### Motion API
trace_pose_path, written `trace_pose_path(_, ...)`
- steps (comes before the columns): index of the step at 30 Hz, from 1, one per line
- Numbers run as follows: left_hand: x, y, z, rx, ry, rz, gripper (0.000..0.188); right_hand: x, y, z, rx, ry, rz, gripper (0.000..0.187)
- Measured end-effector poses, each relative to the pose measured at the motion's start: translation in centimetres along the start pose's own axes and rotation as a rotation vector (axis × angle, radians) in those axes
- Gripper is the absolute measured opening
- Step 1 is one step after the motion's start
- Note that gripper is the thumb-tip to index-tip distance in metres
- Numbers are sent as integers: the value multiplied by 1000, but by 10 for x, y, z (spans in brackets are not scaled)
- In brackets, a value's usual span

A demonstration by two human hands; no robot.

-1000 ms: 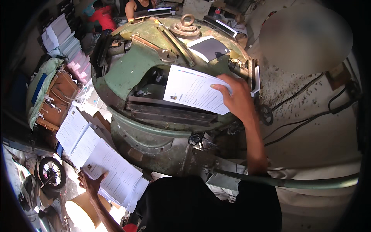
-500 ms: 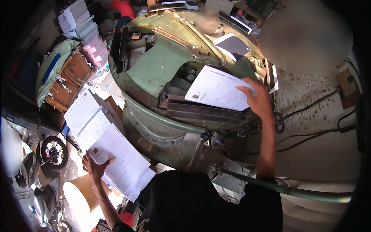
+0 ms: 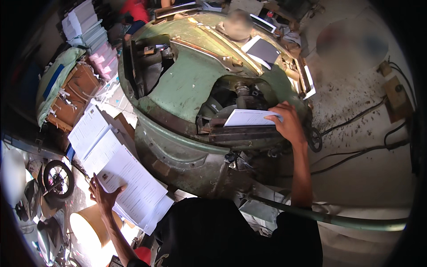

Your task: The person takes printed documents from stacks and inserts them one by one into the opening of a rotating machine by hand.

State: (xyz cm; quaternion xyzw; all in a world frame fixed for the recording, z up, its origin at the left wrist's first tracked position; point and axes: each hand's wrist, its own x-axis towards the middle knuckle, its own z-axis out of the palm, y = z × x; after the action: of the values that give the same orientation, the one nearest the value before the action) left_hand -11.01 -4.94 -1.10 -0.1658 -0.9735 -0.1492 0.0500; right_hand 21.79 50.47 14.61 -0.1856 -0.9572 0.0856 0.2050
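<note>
My right hand [image 3: 288, 121] is closed on the right end of a sheaf of white paper [image 3: 249, 117]. The sheaf stands on its edge at a dark metal clamp bar [image 3: 242, 135] on the near rim of a round green machine [image 3: 187, 82]; its lower edge is hidden behind the bar. At lower left, my left hand [image 3: 103, 192] grips the left edge of a stack of printed sheets [image 3: 131, 180], with the thumb over the top page and the fingers along the side. More printed sheets [image 3: 90, 129] overlap beyond it.
Tall paper piles [image 3: 84, 26] rise at the far left, near a brown box [image 3: 78, 91]. A dark-covered booklet [image 3: 263, 52] lies across the machine. Cables [image 3: 351, 158] run along the right side. A green rail [image 3: 329, 217] crosses at lower right. Another person's red sleeve [image 3: 137, 10] shows far off.
My right hand has lowered the sheaf and turned it from lying tilted to standing on edge at the clamp bar. The machine's top has shifted slightly; my left hand stays on the stack.
</note>
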Motion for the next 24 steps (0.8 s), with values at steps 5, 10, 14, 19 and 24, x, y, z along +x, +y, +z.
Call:
trace_pose_path(5, 6, 8, -10, -100, -94, 20, 122, -10, 12, -9, 28, -37, 129, 18)
trace_pose_path(10, 7, 21, -12, -23, -41, -11, 122, -20, 24, -17, 43, -95, 278, 16)
trace_pose_path(14, 10, 22, -15, 81, 20, -10, 116, -29, 53, -6, 79, -193, 311, 18)
trace_pose_path(19, 20, 30, -21, -782, 51, -170, 74, -42, 80, 15, 121, -195, 361, 20)
trace_pose_path(24, -4, 100, -75, -1139, 134, -18, 27, -34, 74, 19, 197, -167, 388, 21)
